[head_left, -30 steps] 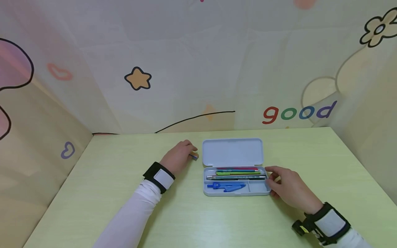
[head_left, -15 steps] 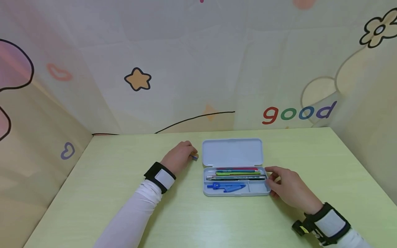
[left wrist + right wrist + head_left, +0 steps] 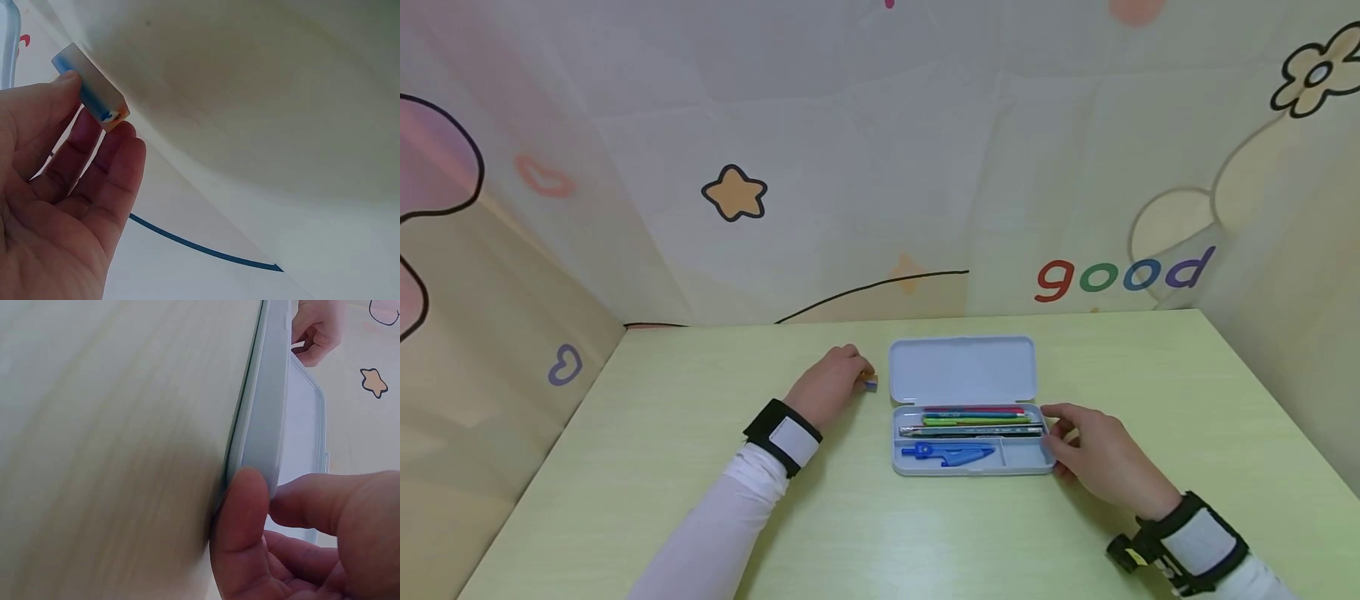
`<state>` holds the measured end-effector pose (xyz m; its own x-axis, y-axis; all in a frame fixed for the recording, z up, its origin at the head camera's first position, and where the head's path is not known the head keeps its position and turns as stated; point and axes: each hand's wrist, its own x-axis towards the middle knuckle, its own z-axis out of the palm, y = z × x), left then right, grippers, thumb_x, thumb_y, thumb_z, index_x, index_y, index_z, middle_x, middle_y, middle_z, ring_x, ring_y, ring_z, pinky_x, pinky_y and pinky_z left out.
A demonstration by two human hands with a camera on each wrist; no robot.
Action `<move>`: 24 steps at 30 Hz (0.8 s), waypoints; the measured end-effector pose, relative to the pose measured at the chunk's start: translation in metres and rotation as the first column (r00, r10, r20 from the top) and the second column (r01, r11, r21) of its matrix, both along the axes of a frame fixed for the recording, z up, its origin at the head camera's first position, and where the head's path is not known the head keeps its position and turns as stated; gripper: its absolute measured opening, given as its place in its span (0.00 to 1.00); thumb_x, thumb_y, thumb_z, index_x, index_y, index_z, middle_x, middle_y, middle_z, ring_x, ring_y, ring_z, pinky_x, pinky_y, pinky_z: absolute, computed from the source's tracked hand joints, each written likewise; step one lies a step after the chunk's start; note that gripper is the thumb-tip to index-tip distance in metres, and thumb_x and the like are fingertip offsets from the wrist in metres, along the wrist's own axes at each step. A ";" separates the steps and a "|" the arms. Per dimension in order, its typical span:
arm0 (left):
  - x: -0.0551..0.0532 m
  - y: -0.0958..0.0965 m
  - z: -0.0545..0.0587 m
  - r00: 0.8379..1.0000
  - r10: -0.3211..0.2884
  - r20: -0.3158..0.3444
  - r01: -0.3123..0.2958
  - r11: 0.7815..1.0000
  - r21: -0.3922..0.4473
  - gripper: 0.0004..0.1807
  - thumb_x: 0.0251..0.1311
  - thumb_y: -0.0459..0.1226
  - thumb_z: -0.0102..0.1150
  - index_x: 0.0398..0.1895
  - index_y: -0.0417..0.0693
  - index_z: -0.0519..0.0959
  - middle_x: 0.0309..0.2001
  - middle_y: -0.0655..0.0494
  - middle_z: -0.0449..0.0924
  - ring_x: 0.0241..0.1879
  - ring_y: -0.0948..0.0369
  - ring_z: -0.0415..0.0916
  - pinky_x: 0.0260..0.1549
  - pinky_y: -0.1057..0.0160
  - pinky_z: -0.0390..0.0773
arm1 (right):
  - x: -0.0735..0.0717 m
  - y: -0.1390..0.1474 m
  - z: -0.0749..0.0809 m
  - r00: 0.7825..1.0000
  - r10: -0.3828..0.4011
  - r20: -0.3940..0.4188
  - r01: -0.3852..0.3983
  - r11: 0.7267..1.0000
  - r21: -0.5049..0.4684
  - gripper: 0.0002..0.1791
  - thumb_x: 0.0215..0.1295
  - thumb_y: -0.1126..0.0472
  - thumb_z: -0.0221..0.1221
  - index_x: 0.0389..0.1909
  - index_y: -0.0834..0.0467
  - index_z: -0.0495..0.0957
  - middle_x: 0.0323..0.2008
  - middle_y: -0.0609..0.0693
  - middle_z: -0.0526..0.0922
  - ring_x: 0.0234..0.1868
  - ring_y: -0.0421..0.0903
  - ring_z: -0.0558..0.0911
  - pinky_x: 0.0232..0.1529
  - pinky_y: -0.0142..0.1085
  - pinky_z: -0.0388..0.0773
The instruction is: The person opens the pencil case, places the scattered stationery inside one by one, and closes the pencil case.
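Observation:
My left hand (image 3: 829, 385) pinches a small eraser (image 3: 94, 87) between thumb and fingers, left of the pencil case. It is a little block banded in blue, whitish and orange. In the head view only the end of the eraser (image 3: 871, 383) shows past the fingertips. The light blue pencil case (image 3: 1022, 455) lies with its lid (image 3: 962, 369) folded back. Several pencils (image 3: 973, 421) fill its upper compartment, and a blue compass (image 3: 951, 452) lies in the lower left one. My right hand (image 3: 1101, 454) grips the case's right end, thumb and fingers around its edge (image 3: 265, 425).
A pale wood-grain table (image 3: 880, 533) spreads under both arms. Behind it hangs a printed cloth backdrop (image 3: 880, 167), with more cloth at the left and right sides.
My left hand has shifted slightly left and nearer to me, and the eraser has turned a little in its fingers. My right hand and the pencil case stay in place.

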<state>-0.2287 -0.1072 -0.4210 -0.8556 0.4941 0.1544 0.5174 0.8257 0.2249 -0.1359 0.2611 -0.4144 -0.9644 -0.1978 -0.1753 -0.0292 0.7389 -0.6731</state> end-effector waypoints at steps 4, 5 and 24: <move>0.004 -0.003 0.002 1.000 0.003 0.003 -0.003 1.000 -0.003 0.07 0.69 0.29 0.69 0.47 0.42 0.88 0.43 0.51 0.81 0.46 0.53 0.79 0.52 0.59 0.82 | 0.000 0.000 0.000 1.000 0.000 0.004 0.000 1.000 0.007 0.27 0.76 0.65 0.61 0.71 0.71 0.70 0.39 0.53 0.80 0.27 0.45 0.80 0.27 0.34 0.80; 0.004 -0.003 0.003 1.000 0.003 0.002 -0.003 1.000 -0.002 0.07 0.69 0.29 0.69 0.47 0.42 0.88 0.44 0.51 0.81 0.46 0.52 0.79 0.52 0.59 0.82 | 0.000 0.000 0.000 1.000 0.000 0.006 0.000 1.000 0.009 0.27 0.76 0.65 0.61 0.71 0.71 0.70 0.39 0.53 0.80 0.27 0.45 0.80 0.27 0.34 0.80; 0.027 -0.010 0.013 0.999 0.002 -0.046 -0.001 0.999 0.036 0.07 0.69 0.30 0.69 0.48 0.41 0.88 0.42 0.51 0.81 0.45 0.53 0.79 0.50 0.59 0.83 | 0.001 -0.001 0.001 1.000 0.002 -0.009 -0.002 1.000 -0.003 0.26 0.76 0.66 0.61 0.70 0.71 0.70 0.39 0.54 0.80 0.27 0.45 0.81 0.26 0.34 0.80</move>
